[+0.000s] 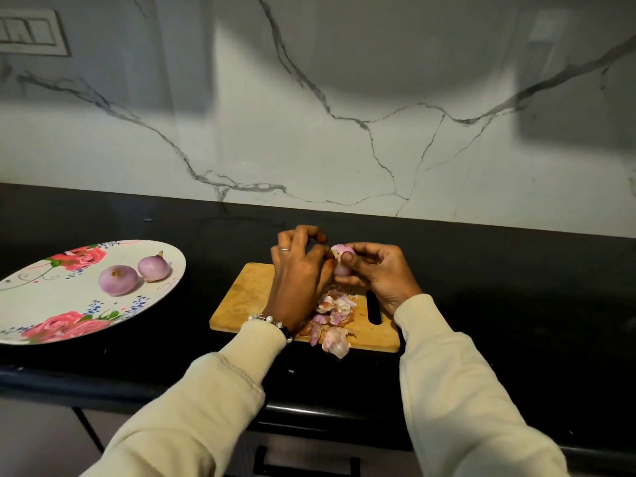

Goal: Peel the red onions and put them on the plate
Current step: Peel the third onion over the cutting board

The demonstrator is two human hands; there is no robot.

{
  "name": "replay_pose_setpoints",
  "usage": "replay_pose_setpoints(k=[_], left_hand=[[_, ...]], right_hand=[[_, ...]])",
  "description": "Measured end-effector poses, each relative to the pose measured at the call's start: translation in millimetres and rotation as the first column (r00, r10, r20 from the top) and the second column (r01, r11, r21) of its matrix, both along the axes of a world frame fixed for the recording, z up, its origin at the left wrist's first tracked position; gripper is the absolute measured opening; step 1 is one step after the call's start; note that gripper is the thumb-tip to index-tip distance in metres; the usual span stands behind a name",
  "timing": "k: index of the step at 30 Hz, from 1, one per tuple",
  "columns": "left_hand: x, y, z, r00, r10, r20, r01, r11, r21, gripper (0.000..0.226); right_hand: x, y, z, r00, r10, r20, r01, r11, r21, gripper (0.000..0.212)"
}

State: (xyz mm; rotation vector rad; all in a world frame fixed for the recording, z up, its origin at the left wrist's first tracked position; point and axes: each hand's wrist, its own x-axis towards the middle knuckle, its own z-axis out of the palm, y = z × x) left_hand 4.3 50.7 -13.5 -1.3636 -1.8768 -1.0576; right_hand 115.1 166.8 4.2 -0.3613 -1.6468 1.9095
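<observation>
My right hand [377,273] grips a partly peeled red onion [341,251] above the wooden cutting board [246,297]. The fingertips of my left hand [299,270] pinch at the onion's skin on its left side. Loose pink and brown peels [334,315] lie in a heap on the board below both hands, some spilling over its front edge. On the left stands a white plate [41,297] with red rose print; two peeled onions [118,280] [154,267] rest on it near its right side.
The black counter [499,287] runs under a white marble backsplash [344,132]. Its front edge lies close below the board. A drawer handle [306,466] shows beneath the counter, and a switch panel [31,32] sits on the wall at top left.
</observation>
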Motion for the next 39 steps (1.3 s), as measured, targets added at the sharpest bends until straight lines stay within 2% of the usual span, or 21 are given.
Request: replay_pose_setpoints(k=[5, 7, 11, 14, 16, 19, 25, 29, 36, 39], left_hand=[[0, 4, -1, 0.999, 0.026, 0.046, -0.02, 0.992, -0.122, 0.025], [-2, 3, -1, 0.997, 0.017, 0.079, -0.01, 0.996, -0.083, 0.03], [-10, -3, 2, 0.968, -0.046, 0.246, 0.026, 0.996, 0.084, 0.009], [-10, -6, 3, 0.964, -0.187, 0.189, 0.166, 0.979, 0.122, 0.015], [-9, -6, 0, 0.964, -0.222, 0.148, 0.207, 0.972, 0.112, 0.022], [-7, -7, -2, 0.974, -0.202, 0.105, 0.191, 0.976, 0.105, 0.025], [-8, -8, -1, 0.983, -0.181, 0.031, 0.179, 0.981, 0.073, 0.015], [-7, -7, -2, 0.985, -0.169, 0.023, 0.168, 0.985, 0.044, 0.012], [-6, -3, 0, 0.993, -0.118, -0.001, 0.118, 0.993, 0.011, 0.028], [-5, -2, 0, 0.995, -0.099, 0.032, 0.098, 0.995, 0.011, 0.019]], right_hand=[[-1, -2, 1, 1.0, 0.003, -0.013, -0.003, 1.0, -0.024, 0.031], [-1, -1, 2, 0.999, 0.011, -0.031, -0.012, 0.999, -0.051, 0.034], [0, 2, 3, 0.998, -0.008, -0.064, 0.002, 0.995, -0.096, 0.034], [1, 1, 5, 0.997, 0.0, -0.077, -0.008, 0.995, -0.1, 0.028], [2, 0, 5, 0.997, -0.002, -0.073, -0.005, 0.995, -0.095, 0.019], [2, 0, 4, 0.998, -0.001, -0.066, -0.005, 0.996, -0.084, 0.017], [2, -1, 4, 1.0, -0.001, -0.026, -0.001, 0.998, -0.06, 0.018], [2, -1, 4, 1.0, 0.005, -0.008, -0.005, 1.0, -0.03, 0.017], [2, -3, 3, 1.0, 0.005, 0.0, -0.005, 1.0, -0.026, 0.015], [2, -3, 2, 1.0, 0.0, 0.009, 0.0, 1.0, -0.016, 0.017]])
